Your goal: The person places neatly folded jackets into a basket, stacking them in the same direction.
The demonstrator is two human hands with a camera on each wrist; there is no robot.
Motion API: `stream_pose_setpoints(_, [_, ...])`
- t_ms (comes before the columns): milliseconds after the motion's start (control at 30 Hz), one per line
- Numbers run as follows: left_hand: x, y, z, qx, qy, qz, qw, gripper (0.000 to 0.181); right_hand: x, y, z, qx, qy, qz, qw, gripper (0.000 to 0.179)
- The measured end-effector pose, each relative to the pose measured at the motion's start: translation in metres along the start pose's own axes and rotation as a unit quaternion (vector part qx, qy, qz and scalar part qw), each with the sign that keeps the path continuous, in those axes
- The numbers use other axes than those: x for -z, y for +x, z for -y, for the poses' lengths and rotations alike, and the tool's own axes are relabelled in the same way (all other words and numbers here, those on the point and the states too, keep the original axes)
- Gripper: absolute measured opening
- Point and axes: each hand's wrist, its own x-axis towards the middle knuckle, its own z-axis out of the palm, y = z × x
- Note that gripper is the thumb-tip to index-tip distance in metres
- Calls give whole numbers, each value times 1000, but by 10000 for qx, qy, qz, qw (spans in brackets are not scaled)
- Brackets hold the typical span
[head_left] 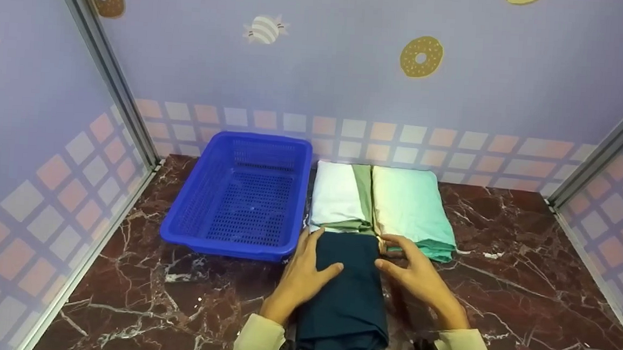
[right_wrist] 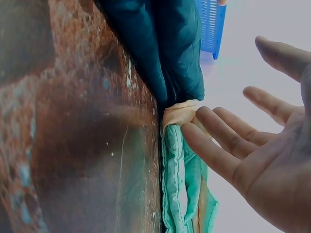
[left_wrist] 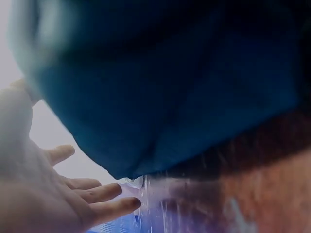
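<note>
A folded dark navy cloth [head_left: 344, 296] lies lengthwise on the marble surface between both hands. On its left side is my left hand [head_left: 303, 272], fingers stretched forward along the edge and thumb over the top. The right hand [head_left: 419, 273] is beside the cloth's upper right corner, its thumb pointing inward and its fingers spread. In the right wrist view those fingertips are right at a cream fold [right_wrist: 180, 114] next to the mint cloth's layered edge [right_wrist: 184, 179]. The left wrist view shows the left fingers [left_wrist: 99, 194] extended, with the navy cloth [left_wrist: 160, 107] filling most of the frame.
A blue perforated plastic basket [head_left: 178, 226] stands at the back left. Behind the navy cloth lie a folded white-and-green cloth [head_left: 337, 193] and a folded cream-to-mint cloth [head_left: 412, 203]. Patterned lilac panels [head_left: 340, 63] enclose the dark red marble surface [head_left: 526, 296] at the back and sides.
</note>
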Motion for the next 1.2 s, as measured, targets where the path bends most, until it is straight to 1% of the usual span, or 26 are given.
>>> stream_pose_setpoints(33, [1,0,0,49,3,-19,10000,85,0,0,0,12,-40,64,10000,63])
stream_pose_setpoints(67, [-1,1,5,26,89,-87,9999,84,0,0,0,34,-81,151,9998,63])
stream_pose_setpoints(133, [0,0,4,130,138,-137,9997,83,-1,-1,0,66,-208,327,9992,65])
stream_pose_setpoints(167, [-2,1,9,127,248,-190,9994,82,-1,-1,0,66,-269,398,9988,66])
stream_pose_setpoints(267, [0,1,10,229,363,-216,9988,82,-2,-1,0,28,-404,612,9973,68])
stream_pose_setpoints(300, [3,-1,5,330,331,-160,9988,83,-2,0,0,-5,-459,664,9967,69])
stream_pose_setpoints(367, [3,-1,6,387,418,-141,9983,82,-3,0,0,-53,-545,750,9957,70])
stream_pose_setpoints(400, [5,-2,2,461,389,-110,9981,82,-4,0,0,-54,-606,789,9950,70])
stream_pose_setpoints(600, [5,-1,4,558,619,-163,9964,75,-7,3,1,-14,-926,968,9910,69])
stream_pose_setpoints(700, [5,-1,4,624,673,-98,9957,73,-7,3,1,-85,-981,1027,9898,69])
stream_pose_setpoints(833, [6,-2,4,649,650,-24,9958,70,-8,3,2,-117,-1099,1052,9883,69])
stream_pose_setpoints(933, [7,-2,6,580,597,17,9965,69,-9,3,2,-69,-1160,1028,9879,70])
stream_pose_setpoints(1067, [9,-2,8,489,438,90,9978,69,-12,3,1,-137,-1060,1060,9886,73])
stream_pose_setpoints(1200, [11,-2,11,515,214,103,9984,74,-14,3,0,-278,-811,1009,9912,75])
